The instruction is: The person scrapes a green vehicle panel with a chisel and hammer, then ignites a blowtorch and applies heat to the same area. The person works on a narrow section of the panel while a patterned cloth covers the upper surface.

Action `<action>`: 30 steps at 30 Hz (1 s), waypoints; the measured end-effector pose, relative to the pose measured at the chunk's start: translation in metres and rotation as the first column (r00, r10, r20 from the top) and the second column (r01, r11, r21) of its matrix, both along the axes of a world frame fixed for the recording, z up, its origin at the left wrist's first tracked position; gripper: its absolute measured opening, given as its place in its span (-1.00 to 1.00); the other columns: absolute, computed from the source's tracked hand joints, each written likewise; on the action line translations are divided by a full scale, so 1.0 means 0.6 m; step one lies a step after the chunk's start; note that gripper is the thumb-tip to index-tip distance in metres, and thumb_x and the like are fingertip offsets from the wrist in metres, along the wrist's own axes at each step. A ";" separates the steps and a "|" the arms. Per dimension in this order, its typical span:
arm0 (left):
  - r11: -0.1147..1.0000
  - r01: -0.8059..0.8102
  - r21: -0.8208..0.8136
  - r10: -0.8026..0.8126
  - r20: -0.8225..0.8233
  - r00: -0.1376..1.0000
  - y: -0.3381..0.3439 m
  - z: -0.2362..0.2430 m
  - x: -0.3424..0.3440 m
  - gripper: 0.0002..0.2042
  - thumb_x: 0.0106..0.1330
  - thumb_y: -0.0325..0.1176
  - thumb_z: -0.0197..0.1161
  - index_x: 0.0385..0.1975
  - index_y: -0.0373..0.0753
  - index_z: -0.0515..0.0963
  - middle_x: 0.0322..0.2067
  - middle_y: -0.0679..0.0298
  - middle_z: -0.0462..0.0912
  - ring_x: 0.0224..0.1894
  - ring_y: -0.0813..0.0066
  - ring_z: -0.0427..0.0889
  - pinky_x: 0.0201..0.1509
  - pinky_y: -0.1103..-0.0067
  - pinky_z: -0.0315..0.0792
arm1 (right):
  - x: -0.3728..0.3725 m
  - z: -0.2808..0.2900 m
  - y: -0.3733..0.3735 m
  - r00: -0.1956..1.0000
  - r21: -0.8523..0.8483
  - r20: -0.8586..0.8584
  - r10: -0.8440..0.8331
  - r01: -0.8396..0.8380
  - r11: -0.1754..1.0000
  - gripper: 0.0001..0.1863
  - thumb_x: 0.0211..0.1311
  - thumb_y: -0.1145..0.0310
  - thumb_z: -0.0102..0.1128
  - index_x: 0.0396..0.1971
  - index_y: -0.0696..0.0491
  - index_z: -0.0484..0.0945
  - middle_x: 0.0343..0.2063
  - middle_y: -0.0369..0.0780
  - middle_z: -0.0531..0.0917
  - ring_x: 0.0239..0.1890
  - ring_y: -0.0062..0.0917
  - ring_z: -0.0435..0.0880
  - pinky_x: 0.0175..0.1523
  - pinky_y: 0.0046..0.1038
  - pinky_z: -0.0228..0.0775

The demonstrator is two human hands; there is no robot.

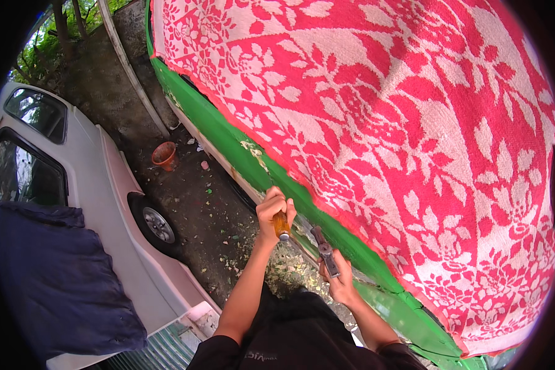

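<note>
In the head view, the left hand [275, 208] is clenched around the orange handle of a screwdriver [281, 226], a light, stiff tool best gripped at this handle, its tip against the edge of the green car body [327, 231]. The right hand [339, 279] grasps a hard, heavy-looking metal hammer [324, 246] by its shaft, head just beside the same green edge, below the red patterned cloth [413, 154].

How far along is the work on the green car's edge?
Done: the green car body is draped with a red and white floral cloth, and pale chipped patches show along its edge, with flakes on the ground below. In hand: the left hand grips an orange-handled tool against the edge; the right hand holds a grey metal hammer. Left: green paint further along looks intact.
</note>
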State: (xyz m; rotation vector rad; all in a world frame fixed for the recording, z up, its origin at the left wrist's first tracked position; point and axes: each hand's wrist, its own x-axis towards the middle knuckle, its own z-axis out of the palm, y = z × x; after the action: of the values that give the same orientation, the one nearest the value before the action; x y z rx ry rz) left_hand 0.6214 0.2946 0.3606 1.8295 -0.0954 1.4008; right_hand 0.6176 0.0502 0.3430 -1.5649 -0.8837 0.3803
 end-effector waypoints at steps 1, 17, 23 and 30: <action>0.999 0.000 0.042 -0.001 0.026 1.000 -0.002 0.002 0.001 -0.61 0.17 -0.66 0.26 -0.70 -0.28 0.15 -0.68 0.24 0.22 -0.53 0.29 0.31 -0.40 0.41 0.20 | -0.002 0.002 0.001 1.000 0.016 -0.019 -0.002 0.002 1.000 -0.66 0.43 0.15 0.10 -0.19 0.18 0.43 -0.65 -0.35 0.40 -0.64 -0.70 0.31 -0.54 -0.57 0.11; 1.000 -0.004 0.015 0.002 0.109 0.994 0.009 0.005 0.014 -0.65 -0.05 -0.74 0.17 -0.74 -0.26 0.10 -0.73 0.28 0.11 -0.55 0.31 0.18 -0.42 0.40 0.12 | -0.013 0.038 0.021 0.989 0.033 -0.144 0.035 -0.031 0.999 -0.94 0.24 0.50 0.04 -0.32 0.13 0.49 -0.64 -0.28 0.48 -0.62 -0.59 0.47 -0.46 -0.50 0.30; 1.000 0.007 -0.030 -0.003 0.146 0.989 0.012 0.006 0.009 -0.63 -0.02 -0.75 0.16 -0.73 -0.26 0.06 -0.71 0.28 0.07 -0.55 0.31 0.14 -0.39 0.40 0.14 | -0.006 0.066 0.041 0.993 0.040 -0.033 0.114 -0.113 0.993 -0.93 0.27 0.48 0.04 -0.32 0.14 0.49 -0.65 -0.24 0.51 -0.66 -0.47 0.51 -0.49 -0.44 0.32; 0.999 0.004 -0.043 0.003 0.169 0.986 0.020 -0.003 0.008 -0.64 -0.07 -0.75 0.12 -0.72 -0.26 0.03 -0.70 0.28 0.03 -0.56 0.30 0.11 -0.38 0.39 0.10 | -0.012 0.131 0.060 0.879 -0.001 0.416 0.233 -0.256 0.967 -0.79 0.43 0.32 0.05 -0.29 0.17 0.53 -0.64 -0.14 0.55 -0.71 -0.27 0.53 -0.55 -0.34 0.39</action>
State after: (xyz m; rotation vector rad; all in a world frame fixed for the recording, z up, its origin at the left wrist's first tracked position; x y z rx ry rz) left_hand 0.6263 0.3065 0.3586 1.6734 -0.1515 1.5441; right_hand 0.6105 0.0860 0.4217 -1.5110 -1.4200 0.1996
